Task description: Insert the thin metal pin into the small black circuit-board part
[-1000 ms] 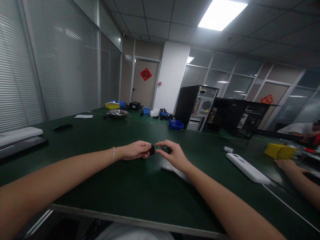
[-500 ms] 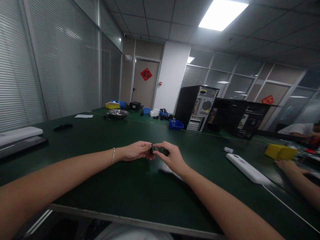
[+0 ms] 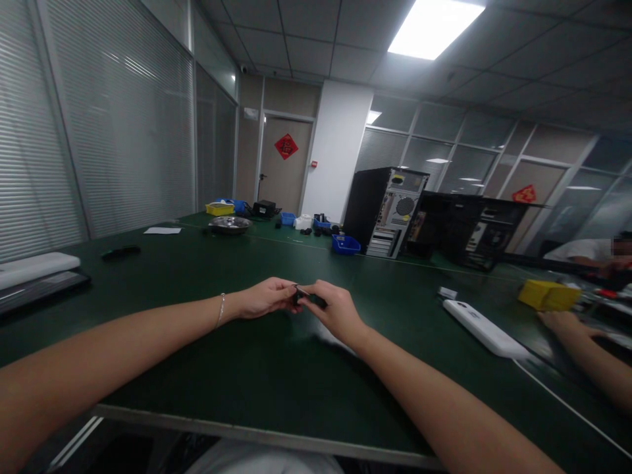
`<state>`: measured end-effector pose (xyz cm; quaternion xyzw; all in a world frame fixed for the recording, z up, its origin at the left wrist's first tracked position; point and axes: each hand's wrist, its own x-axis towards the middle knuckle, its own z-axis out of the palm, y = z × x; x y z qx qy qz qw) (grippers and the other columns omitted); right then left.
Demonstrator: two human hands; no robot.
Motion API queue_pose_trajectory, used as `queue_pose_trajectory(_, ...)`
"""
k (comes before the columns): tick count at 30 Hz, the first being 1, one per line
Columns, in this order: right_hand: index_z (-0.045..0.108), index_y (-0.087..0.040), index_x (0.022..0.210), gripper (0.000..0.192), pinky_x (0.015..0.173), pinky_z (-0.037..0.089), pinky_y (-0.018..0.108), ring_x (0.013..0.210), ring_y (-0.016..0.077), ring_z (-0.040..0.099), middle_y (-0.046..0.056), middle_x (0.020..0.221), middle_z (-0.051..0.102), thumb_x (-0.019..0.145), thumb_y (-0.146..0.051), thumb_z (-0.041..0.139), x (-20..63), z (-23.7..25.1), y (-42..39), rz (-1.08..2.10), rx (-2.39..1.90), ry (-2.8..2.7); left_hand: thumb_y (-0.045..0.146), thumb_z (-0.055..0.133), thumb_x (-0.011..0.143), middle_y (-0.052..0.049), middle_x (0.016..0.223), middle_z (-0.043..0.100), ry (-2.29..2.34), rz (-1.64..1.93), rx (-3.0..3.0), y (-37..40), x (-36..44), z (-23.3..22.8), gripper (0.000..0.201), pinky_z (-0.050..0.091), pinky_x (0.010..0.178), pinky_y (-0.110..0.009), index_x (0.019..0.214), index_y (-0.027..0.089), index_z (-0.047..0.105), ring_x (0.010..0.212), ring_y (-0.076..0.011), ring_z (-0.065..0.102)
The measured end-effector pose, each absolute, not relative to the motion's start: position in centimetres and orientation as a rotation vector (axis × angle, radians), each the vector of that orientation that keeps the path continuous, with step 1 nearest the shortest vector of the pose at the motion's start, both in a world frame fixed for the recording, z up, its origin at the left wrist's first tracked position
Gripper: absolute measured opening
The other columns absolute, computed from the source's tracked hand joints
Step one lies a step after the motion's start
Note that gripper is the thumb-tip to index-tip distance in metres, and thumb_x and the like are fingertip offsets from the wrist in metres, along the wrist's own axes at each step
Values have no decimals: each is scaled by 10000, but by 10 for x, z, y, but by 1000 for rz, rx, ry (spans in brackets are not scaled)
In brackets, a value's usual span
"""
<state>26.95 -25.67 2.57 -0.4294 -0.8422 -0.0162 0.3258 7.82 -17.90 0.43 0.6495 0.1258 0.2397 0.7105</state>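
Over the green table (image 3: 237, 368), my two hands meet in front of me. Between the thumb and fingers of my left hand (image 3: 269, 297) is a small black part (image 3: 297, 295), mostly covered by the fingertips. My right hand (image 3: 338, 309) is closed around a slim dark tool (image 3: 318, 301), whose thin end points at the black part. The fingertips of both hands nearly touch there. What kind of part or tool these are is too small and dark to tell.
Ahead stand a blue bin (image 3: 345, 245), a black computer tower (image 3: 382, 210) and a metal bowl (image 3: 230, 226). To the right lie a white power strip (image 3: 484, 328) and a yellow box (image 3: 548, 295), with another person's hand (image 3: 563, 322) beside it. A dark object (image 3: 121, 252) lies left.
My right fingers have come slightly closer to the left fingertips, and the small black part shows less. The whole view has shifted a little.
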Motion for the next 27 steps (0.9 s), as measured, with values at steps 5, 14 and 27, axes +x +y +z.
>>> queue_pose_trajectory(5,604,-229,1067,201,702,418,239,833,169,605,36,924,651,883,-290,548,268,29,-257,-209,-1205,-2234,363,572,839,-97,915,625,319,590,1489,-177,80,5,297,422,779,-316,964,101,634,833,-178,580)
queue_pose_trajectory(14,588,-229,1100,233,628,404,244,826,182,620,41,954,654,892,-317,533,267,35,-261,-402,-1305,-2348,350,609,808,-81,910,640,397,588,1628,-183,81,8,293,442,774,-315,981,116,645,829,-182,587)
queue_pose_trajectory(27,612,-216,1107,257,801,472,313,905,204,626,56,1010,682,862,-277,561,282,18,-243,-57,-1255,-2094,78,575,808,-114,891,668,701,1162,1239,-124,55,15,141,482,754,-296,931,81,645,783,-160,622)
